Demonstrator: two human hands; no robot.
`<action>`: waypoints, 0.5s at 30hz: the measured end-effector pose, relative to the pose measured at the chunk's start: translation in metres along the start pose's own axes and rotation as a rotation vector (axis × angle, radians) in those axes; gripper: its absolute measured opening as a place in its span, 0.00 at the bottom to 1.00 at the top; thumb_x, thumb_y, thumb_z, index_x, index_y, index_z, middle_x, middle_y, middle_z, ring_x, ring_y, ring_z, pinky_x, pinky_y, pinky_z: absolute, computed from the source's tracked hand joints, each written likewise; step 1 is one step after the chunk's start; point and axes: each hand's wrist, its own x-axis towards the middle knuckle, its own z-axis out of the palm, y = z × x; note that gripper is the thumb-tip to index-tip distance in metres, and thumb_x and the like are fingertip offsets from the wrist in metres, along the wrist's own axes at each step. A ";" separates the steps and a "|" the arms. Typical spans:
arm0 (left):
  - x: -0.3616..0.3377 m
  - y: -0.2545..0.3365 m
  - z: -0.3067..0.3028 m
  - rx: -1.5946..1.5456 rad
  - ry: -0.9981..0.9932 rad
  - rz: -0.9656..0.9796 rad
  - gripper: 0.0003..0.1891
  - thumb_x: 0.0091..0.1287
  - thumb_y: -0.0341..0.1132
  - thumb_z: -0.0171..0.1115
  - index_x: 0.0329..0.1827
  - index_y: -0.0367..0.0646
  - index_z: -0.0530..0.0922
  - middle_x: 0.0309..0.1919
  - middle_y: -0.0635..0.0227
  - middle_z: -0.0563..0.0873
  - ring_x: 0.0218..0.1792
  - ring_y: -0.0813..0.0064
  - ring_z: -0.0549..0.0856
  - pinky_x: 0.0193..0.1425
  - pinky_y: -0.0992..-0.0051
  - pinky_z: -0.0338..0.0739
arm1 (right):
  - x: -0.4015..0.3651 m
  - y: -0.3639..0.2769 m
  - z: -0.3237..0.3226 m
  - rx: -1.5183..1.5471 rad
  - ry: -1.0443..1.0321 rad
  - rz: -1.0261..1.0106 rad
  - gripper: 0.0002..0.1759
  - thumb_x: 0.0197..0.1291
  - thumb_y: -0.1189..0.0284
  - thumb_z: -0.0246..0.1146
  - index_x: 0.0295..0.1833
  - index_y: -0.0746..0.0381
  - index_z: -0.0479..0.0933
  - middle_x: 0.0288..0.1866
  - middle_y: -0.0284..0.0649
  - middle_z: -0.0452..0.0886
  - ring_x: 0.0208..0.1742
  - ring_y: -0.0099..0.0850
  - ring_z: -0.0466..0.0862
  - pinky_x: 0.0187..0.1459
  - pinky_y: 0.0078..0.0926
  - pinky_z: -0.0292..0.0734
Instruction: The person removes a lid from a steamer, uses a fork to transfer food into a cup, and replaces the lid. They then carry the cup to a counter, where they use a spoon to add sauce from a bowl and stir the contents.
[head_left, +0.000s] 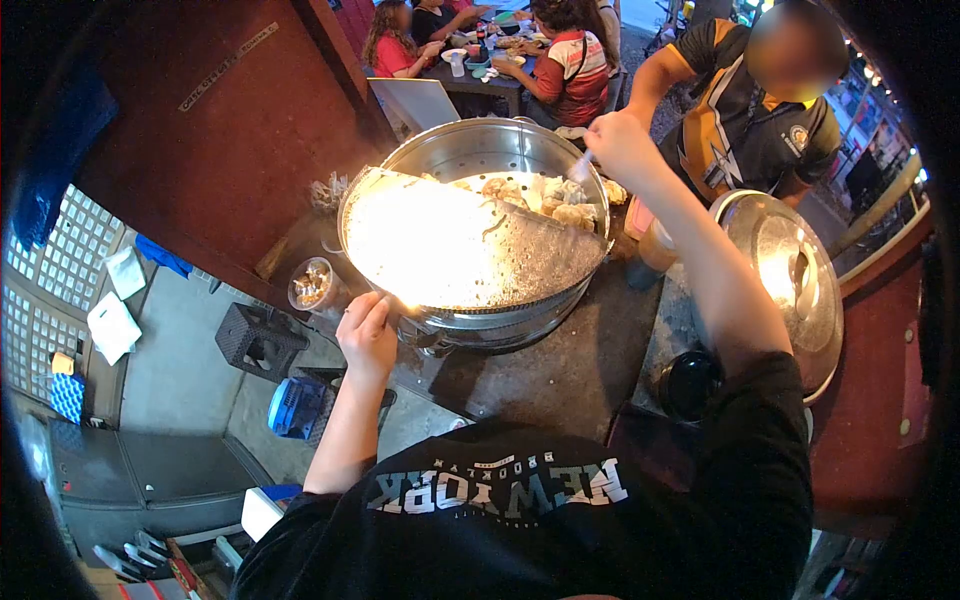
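1. A small clear cup [312,283] stood at the left, just beside the steamer, with brownish contents too small to make out.
2. The left hand [368,335] was curled at the near left edge of the perforated tray [450,250], fingers and thumb pinching its rim. The tray lay tilted across the pot under strong glare. It looked like thin stiff steel, probably light but hot and slick with steam, so the bare rim seemed the safest place to hold it.
3. The steamer [470,150], a wide steel pot with holes in its far wall, sat in the middle of the dark counter [560,370]. Pale dumplings [560,205] were heaped in its far right part, just beyond the tray's raised edge. They looked soft, moist and easy to tear, best lifted from beneath rather than squeezed.
4. The right hand [620,140] reached over the pot's far right rim, closed around a small pale utensil [581,165], possibly a fork, with its tip near the dumplings.
5. An orange-filled bottle [655,250] stood just right of the pot, partly hidden by the forearm.
6. A dark round container [690,385] sat near, on the right, its contents unseen.
7. The domed steel lid [790,270] lay at the far right with a pale handle on top. Behind it stood a person in a black and yellow shirt [745,120].
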 end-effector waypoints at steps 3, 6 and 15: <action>0.003 0.005 -0.001 -0.007 -0.004 -0.010 0.12 0.39 0.17 0.66 0.29 0.37 0.80 0.30 0.60 0.83 0.33 0.61 0.84 0.38 0.69 0.79 | 0.001 -0.005 0.033 -0.047 0.000 -0.166 0.16 0.58 0.67 0.59 0.27 0.69 0.79 0.31 0.55 0.82 0.36 0.50 0.84 0.38 0.42 0.79; 0.003 0.004 0.000 0.004 0.010 -0.007 0.12 0.39 0.17 0.65 0.29 0.37 0.80 0.30 0.60 0.83 0.33 0.61 0.84 0.38 0.69 0.79 | 0.000 0.003 0.069 -0.071 -0.001 -0.232 0.16 0.59 0.67 0.58 0.27 0.70 0.79 0.30 0.55 0.81 0.36 0.51 0.84 0.39 0.43 0.79; 0.006 0.008 -0.002 0.000 -0.016 -0.017 0.11 0.40 0.18 0.66 0.29 0.37 0.81 0.31 0.61 0.84 0.32 0.62 0.84 0.37 0.70 0.78 | 0.005 0.028 0.060 0.544 -0.085 0.211 0.13 0.58 0.69 0.59 0.33 0.70 0.82 0.24 0.49 0.81 0.27 0.36 0.83 0.28 0.31 0.76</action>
